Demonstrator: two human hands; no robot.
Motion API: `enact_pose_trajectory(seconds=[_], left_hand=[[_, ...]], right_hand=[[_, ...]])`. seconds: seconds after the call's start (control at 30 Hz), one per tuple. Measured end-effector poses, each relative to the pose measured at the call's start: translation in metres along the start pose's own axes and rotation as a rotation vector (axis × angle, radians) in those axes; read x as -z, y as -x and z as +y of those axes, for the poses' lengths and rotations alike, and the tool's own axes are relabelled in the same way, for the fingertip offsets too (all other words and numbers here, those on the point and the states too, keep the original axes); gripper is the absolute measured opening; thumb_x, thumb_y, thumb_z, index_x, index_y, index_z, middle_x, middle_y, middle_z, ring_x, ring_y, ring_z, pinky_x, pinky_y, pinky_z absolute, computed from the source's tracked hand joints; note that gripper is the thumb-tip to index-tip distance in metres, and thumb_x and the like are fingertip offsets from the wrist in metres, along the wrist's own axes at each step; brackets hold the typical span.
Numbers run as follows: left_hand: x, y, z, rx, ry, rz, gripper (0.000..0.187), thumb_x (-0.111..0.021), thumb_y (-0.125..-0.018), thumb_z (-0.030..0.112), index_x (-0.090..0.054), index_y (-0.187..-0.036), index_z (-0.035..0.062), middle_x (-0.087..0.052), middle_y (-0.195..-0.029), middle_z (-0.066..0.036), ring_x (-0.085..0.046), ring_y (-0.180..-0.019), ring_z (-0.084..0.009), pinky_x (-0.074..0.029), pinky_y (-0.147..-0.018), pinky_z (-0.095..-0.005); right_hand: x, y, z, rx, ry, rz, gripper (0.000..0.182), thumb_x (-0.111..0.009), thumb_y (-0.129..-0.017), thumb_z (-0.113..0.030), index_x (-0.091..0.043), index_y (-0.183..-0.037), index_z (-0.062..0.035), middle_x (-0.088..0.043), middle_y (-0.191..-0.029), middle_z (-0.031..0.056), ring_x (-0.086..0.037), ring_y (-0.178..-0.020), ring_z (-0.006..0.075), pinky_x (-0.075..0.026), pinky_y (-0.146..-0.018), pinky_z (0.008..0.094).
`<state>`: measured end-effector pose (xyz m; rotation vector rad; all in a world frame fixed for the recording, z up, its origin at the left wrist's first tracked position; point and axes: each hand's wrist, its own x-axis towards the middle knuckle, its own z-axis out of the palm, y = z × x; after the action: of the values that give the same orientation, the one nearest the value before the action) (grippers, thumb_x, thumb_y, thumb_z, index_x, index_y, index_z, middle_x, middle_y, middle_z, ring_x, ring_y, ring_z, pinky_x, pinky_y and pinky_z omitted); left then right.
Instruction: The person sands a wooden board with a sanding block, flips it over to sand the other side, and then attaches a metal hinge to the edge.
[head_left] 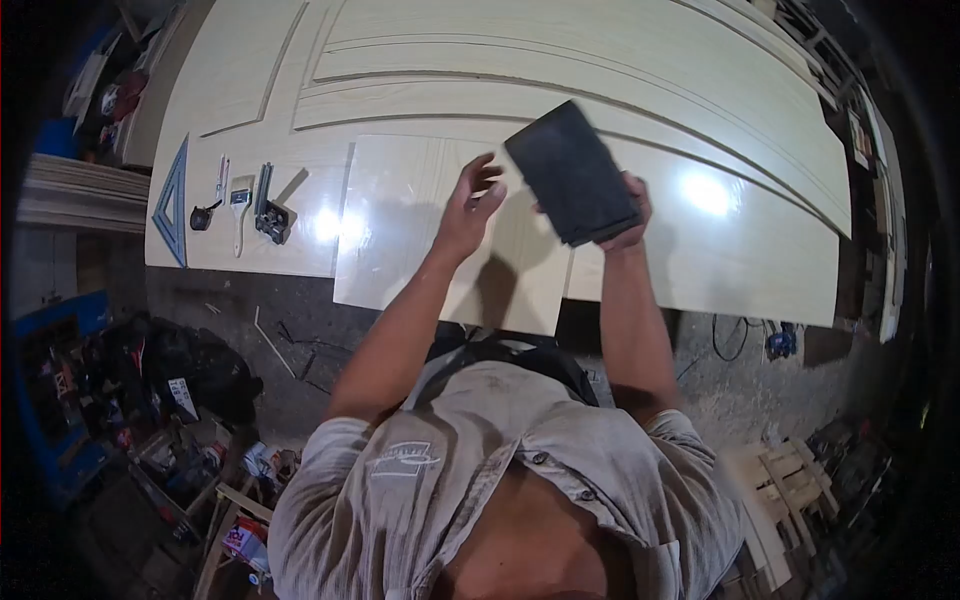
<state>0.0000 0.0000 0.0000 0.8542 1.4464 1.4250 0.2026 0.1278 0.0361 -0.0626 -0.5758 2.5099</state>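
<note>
Workshop: dim, cluttered room with a pale wooden door [560, 90] laid flat as the worktop.
Dark sheet: a black rectangular sheet [572, 172] is held tilted above the glossy panel, near the middle of the view.
Right hand: the right hand [628, 215] grips the sheet's lower corner, fingers closed around it.
Left hand: the left hand [468, 205] hovers just beside the sheet, fingers spread wide, holding nothing.
Glossy panel: a shiny pale panel [400, 240] lies on the door under both hands.
Tools: a blue triangle square [173, 200], a paintbrush [241, 205] and 1 metal hinge [272, 215] lie at the left.
Floor: scattered bags and boxes [190, 420] below.
</note>
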Motion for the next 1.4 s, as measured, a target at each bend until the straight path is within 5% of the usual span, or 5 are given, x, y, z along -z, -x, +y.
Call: enact_pose_trajectory(seconds=[0.2, 0.33, 0.67, 1.1, 1.4], left_hand=[[-0.001, 0.03, 0.027, 0.132, 0.146, 0.068, 0.041, -0.067, -0.097, 0.041, -0.058, -0.092, 0.002, -0.066, -0.085, -0.01, -0.061, -0.059, -0.0163, -0.051, -0.053, -0.0309], [-0.01, 0.059, 0.007, 0.089, -0.146, 0.03, 0.044, -0.067, -0.096, 0.04, -0.058, -0.091, -0.0024, -0.065, -0.083, -0.013, -0.064, -0.076, -0.0197, -0.051, -0.07, -0.0347], [0.066, 0.057, -0.094, -0.366, -1.328, -0.061, 0.055, -0.048, -0.1, 0.05, -0.048, -0.152, 0.0292, -0.032, -0.165, -0.01, -0.023, -0.15, -0.0468, -0.017, -0.12, -0.0653], [0.066, 0.044, -0.091, -0.271, -1.423, -0.094, 0.058, -0.044, -0.102, 0.056, -0.042, -0.155, 0.0328, -0.027, -0.167, -0.006, -0.022, -0.151, -0.0443, -0.016, -0.12, -0.0652], [0.064, 0.046, -0.098, -0.266, -1.461, -0.035, 0.058, -0.04, -0.102, 0.06, -0.038, -0.156, 0.0381, -0.026, -0.167, -0.002, -0.019, -0.153, -0.0401, -0.014, -0.122, -0.0637]], right_hand=[[-0.061, 0.059, 0.037, -0.167, 1.142, 0.488, 0.079, -0.07, -0.091, -0.019, -0.028, -0.158, -0.0229, -0.034, -0.154, 0.0314, -0.045, -0.138, 0.0428, -0.044, -0.11, 0.0479], [-0.092, 0.067, 0.095, -0.239, 2.025, 0.535, 0.097, -0.084, -0.076, -0.041, -0.033, -0.158, -0.0287, -0.028, -0.156, 0.0349, -0.039, -0.141, 0.0511, -0.039, -0.113, 0.0531], [-0.083, 0.149, 0.165, -0.754, 2.257, 0.891, 0.087, -0.078, -0.076, -0.047, -0.04, -0.154, -0.0398, -0.031, -0.161, 0.0183, -0.04, -0.138, 0.0521, -0.029, -0.111, 0.0694], [0.031, -0.034, 0.046, -0.619, 2.434, 0.849, 0.079, -0.075, -0.076, -0.056, -0.048, -0.149, -0.0422, -0.05, -0.142, 0.0187, -0.051, -0.131, 0.0449, -0.038, -0.105, 0.0657], [-0.024, 0.144, 0.167, -0.398, 2.467, 0.915, 0.07, -0.07, -0.084, -0.058, -0.048, -0.149, -0.0428, -0.04, -0.145, 0.0308, -0.05, -0.12, 0.0521, -0.04, -0.096, 0.063]])
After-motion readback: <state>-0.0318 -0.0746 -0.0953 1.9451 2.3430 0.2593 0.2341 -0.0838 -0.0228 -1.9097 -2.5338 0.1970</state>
